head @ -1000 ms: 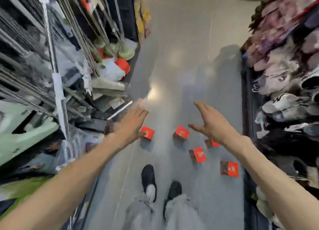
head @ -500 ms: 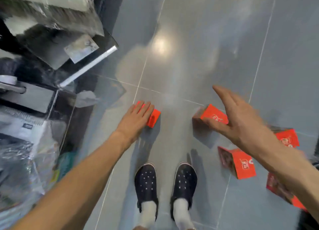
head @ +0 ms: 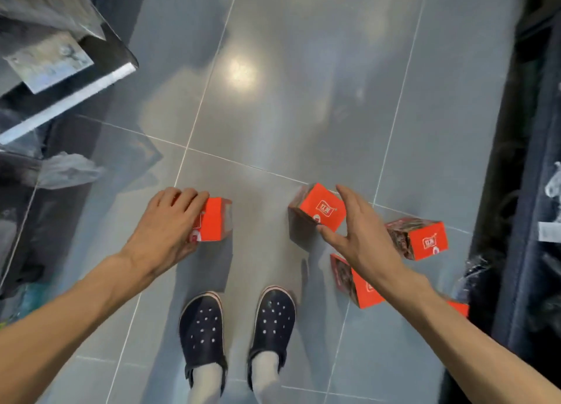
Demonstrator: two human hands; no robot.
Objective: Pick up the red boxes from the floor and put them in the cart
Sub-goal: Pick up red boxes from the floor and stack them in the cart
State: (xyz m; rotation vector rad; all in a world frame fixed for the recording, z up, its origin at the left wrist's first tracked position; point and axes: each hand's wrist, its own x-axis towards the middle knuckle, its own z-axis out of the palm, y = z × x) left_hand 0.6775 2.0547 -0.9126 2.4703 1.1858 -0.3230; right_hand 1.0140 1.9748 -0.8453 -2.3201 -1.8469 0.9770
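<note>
Nearest, at 6 o'clock, two dark perforated clogs (head: 236,327) stand on the grey tiled floor (head: 303,100). At 9 o'clock the left hand (head: 165,230) curls its fingers around a small red cardboard box (head: 214,220). At 3 o'clock the right hand (head: 361,236), fingers spread, hovers over a second red cardboard box (head: 318,211); two more red boxes (head: 425,239) lie beyond its wrist.

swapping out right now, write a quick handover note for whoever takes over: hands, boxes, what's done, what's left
Left hand: fingers curled over the leftmost red box, grip just closing; the box looks still on the floor.
Right hand: open, thumb and fingers spread around the middle red box, not yet gripping it.
Other boxes on the floor to the right: one far right, one partly under the right forearm, and a red corner by the right shelf base.
Done: nothing in the cart; no cart in view.
Left: lift both boxes, find the cart, load them, return for the rest.
</note>
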